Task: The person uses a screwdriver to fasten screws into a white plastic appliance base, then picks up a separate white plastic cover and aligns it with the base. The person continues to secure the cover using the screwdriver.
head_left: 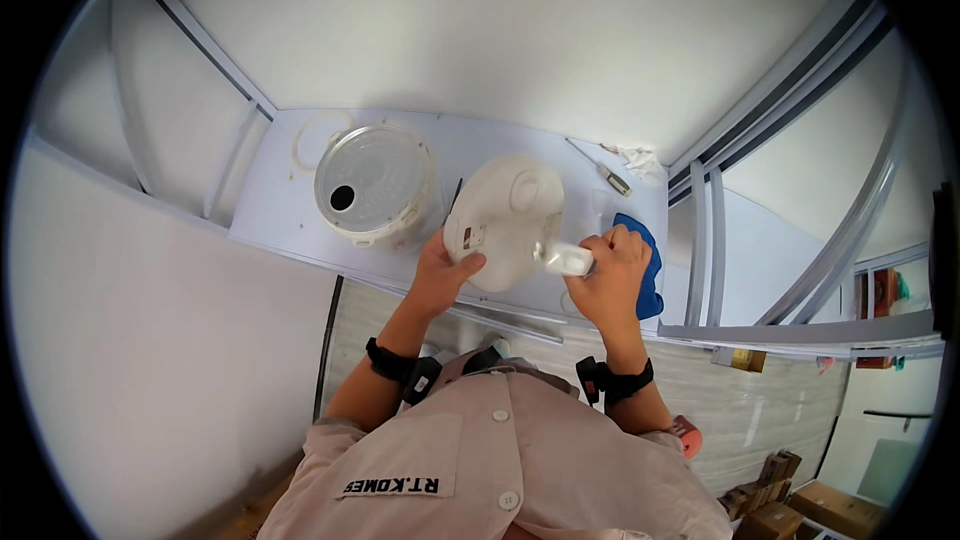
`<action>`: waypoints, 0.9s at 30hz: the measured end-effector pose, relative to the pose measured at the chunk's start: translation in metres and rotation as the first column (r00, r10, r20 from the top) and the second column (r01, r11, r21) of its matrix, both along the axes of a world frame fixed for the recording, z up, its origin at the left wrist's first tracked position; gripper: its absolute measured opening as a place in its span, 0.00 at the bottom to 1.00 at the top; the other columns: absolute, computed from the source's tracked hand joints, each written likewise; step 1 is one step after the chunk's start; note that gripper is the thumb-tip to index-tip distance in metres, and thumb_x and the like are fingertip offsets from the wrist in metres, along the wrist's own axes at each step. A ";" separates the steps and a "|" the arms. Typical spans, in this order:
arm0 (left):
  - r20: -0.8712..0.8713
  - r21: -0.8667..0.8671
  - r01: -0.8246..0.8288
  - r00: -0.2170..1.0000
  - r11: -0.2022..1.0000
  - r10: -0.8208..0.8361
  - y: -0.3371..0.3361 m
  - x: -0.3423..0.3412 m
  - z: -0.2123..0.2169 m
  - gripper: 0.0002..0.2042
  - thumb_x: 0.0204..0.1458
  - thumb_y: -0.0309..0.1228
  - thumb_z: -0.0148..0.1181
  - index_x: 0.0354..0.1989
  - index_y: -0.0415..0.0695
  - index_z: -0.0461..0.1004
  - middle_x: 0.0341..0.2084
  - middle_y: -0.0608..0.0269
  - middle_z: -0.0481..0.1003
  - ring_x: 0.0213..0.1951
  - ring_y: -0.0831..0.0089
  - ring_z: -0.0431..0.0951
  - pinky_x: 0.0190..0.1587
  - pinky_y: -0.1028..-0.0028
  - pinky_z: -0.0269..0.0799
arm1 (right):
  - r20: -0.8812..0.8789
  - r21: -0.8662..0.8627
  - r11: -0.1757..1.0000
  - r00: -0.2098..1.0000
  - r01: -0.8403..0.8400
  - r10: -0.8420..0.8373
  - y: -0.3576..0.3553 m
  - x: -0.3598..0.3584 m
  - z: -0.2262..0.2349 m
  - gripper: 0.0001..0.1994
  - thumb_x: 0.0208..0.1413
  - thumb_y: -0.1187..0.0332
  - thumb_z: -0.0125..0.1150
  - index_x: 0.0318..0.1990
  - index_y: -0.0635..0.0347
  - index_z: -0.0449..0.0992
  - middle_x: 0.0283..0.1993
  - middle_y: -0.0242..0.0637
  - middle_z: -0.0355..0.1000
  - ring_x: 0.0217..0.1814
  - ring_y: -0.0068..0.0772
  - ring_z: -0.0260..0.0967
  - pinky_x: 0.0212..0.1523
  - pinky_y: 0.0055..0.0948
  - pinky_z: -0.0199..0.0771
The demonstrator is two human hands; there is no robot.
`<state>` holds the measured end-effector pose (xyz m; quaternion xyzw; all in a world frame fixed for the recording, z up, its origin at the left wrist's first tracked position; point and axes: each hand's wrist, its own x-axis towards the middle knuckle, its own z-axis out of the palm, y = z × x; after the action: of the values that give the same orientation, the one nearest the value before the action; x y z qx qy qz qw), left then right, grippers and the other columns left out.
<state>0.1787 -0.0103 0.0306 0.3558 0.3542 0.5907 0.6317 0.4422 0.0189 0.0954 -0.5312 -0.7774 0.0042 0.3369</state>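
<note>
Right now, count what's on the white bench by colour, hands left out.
White: 3, the round appliance body, the domed lid, the crumpled tissue
Blue: 1, the cloth
Grey: 1, a small tool
Total: 5

Bare tabletop left of the round lid; screwdriver and crumpled tissue at far right.

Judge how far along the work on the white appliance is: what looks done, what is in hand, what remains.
Looks done: the round inner lid plate and a thin ring lie apart on the shelf. In hand: the left hand steadies the white appliance lid while the right hand holds a small white part at its edge. Left: the blue cloth and screwdriver lie unused.
</note>
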 end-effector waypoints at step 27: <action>0.054 -0.055 0.167 0.985 0.984 -0.164 -0.002 0.002 0.011 0.30 0.61 0.28 0.67 0.71 0.44 0.63 0.60 0.64 0.74 0.61 0.72 0.74 0.64 0.67 0.71 | -0.111 -0.218 0.927 0.951 -0.306 0.288 0.006 -0.036 -0.005 0.27 0.45 0.45 0.78 0.37 0.62 0.80 0.33 0.44 0.80 0.33 0.51 0.80 0.33 0.43 0.79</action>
<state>0.1810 -0.0120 0.0415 0.3505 0.3252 0.5341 0.6973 0.4061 0.0252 0.0909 -0.4427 -0.8293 0.1666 0.2977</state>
